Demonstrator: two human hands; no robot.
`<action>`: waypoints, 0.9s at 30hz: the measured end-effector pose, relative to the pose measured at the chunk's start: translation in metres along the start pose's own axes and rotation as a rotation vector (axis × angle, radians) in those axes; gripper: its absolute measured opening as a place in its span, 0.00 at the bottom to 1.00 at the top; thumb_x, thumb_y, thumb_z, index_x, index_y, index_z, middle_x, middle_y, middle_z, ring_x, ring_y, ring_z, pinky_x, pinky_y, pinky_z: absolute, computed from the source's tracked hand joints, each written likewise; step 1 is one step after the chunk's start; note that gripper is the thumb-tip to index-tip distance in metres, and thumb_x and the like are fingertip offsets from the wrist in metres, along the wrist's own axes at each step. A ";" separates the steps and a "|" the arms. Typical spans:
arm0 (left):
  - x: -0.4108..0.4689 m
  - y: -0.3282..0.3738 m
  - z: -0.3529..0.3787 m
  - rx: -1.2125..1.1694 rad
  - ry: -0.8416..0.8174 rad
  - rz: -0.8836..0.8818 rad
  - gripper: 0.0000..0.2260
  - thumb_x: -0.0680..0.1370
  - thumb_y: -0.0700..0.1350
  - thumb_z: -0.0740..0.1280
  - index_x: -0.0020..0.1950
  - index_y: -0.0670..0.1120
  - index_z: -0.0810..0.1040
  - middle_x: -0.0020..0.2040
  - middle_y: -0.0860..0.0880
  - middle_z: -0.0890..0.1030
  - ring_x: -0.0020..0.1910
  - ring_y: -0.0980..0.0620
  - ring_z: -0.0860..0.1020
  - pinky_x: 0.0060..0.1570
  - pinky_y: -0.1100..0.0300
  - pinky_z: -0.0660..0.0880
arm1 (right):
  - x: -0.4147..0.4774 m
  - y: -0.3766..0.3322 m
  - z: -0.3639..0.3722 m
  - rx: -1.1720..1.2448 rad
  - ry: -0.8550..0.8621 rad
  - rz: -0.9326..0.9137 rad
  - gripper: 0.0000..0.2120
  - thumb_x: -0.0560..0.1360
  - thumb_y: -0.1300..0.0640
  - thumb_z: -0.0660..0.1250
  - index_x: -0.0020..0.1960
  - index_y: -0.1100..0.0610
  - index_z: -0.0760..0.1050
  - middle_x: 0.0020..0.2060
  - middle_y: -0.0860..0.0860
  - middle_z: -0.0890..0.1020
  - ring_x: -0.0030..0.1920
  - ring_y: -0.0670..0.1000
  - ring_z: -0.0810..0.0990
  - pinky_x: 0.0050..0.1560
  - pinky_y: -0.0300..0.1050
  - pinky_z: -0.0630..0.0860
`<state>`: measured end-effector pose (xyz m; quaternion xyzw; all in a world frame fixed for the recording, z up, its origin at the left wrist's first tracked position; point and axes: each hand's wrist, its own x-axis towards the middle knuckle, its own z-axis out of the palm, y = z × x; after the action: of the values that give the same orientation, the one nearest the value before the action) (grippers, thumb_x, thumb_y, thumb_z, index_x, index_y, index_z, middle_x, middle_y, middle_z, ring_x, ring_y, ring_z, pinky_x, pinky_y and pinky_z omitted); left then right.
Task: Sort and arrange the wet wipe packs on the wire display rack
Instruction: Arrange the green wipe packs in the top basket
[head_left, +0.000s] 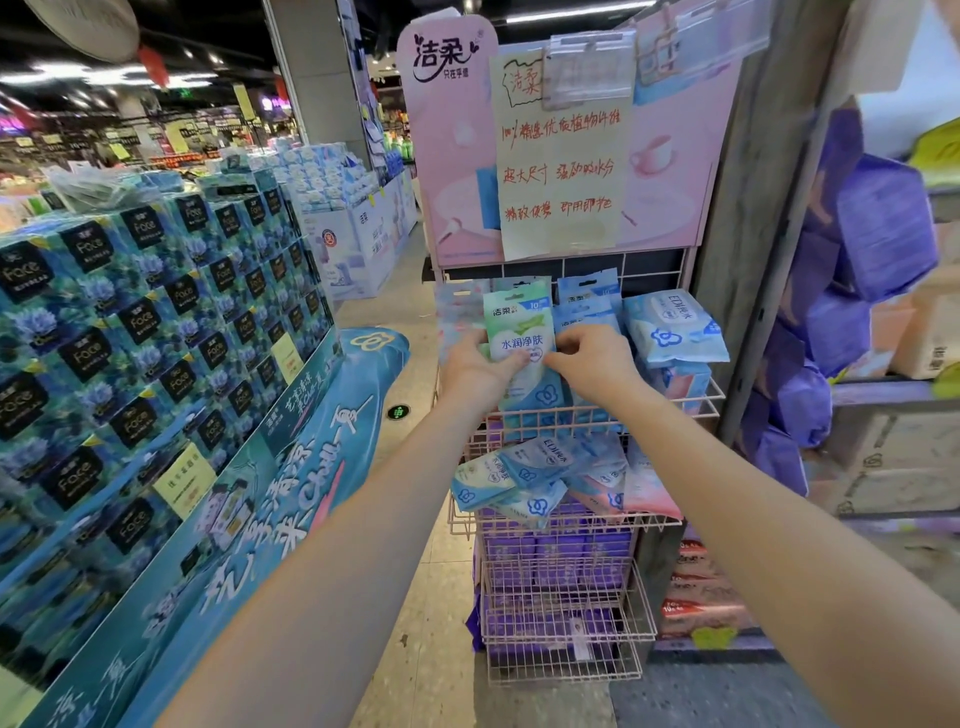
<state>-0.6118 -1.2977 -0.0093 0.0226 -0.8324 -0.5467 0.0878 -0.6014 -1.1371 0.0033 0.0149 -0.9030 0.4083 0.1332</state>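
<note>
A pink wire display rack (670, 410) stands ahead with several tiers. At its top tier I hold a green-and-white wet wipe pack (517, 325) upright. My left hand (475, 371) grips its lower left edge and my right hand (592, 361) pinches its right side. Behind it hang blue wet wipe packs (589, 299) and a pale pink pack (460, 312). A larger blue EDI pack (670, 327) lies tilted at the top tier's right. On the second tier, several blue, white and pink packs (540, 475) lie jumbled.
Purple packs (556, 553) fill the lower baskets. A pink brand sign with a handwritten notice (561, 156) tops the rack. A tall stack of blue tissue boxes (156, 322) stands on the left. Shelves with purple bags (878, 234) are on the right. The tiled aisle floor (415, 597) runs between.
</note>
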 end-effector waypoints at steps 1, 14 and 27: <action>0.000 0.002 0.000 -0.025 0.001 0.007 0.21 0.74 0.50 0.78 0.64 0.49 0.78 0.56 0.50 0.85 0.52 0.51 0.84 0.55 0.51 0.82 | -0.001 -0.001 0.000 -0.038 0.002 -0.004 0.07 0.77 0.56 0.70 0.47 0.59 0.83 0.40 0.53 0.83 0.42 0.50 0.77 0.40 0.43 0.72; -0.004 -0.007 0.000 0.198 -0.040 0.110 0.18 0.76 0.56 0.75 0.62 0.51 0.80 0.57 0.51 0.85 0.54 0.50 0.82 0.55 0.50 0.80 | -0.005 0.011 0.009 -0.048 -0.009 -0.003 0.09 0.77 0.58 0.70 0.55 0.59 0.75 0.37 0.48 0.76 0.38 0.49 0.75 0.36 0.39 0.68; -0.014 -0.011 -0.009 0.192 -0.095 0.114 0.15 0.78 0.48 0.74 0.62 0.47 0.79 0.56 0.49 0.85 0.54 0.49 0.82 0.54 0.53 0.79 | -0.019 0.007 0.022 -0.043 0.139 -0.028 0.12 0.79 0.63 0.63 0.60 0.60 0.79 0.47 0.57 0.84 0.46 0.55 0.80 0.46 0.46 0.75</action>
<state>-0.5974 -1.3087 -0.0175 -0.0421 -0.8840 -0.4592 0.0766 -0.5895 -1.1500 -0.0204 -0.0038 -0.8999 0.3868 0.2013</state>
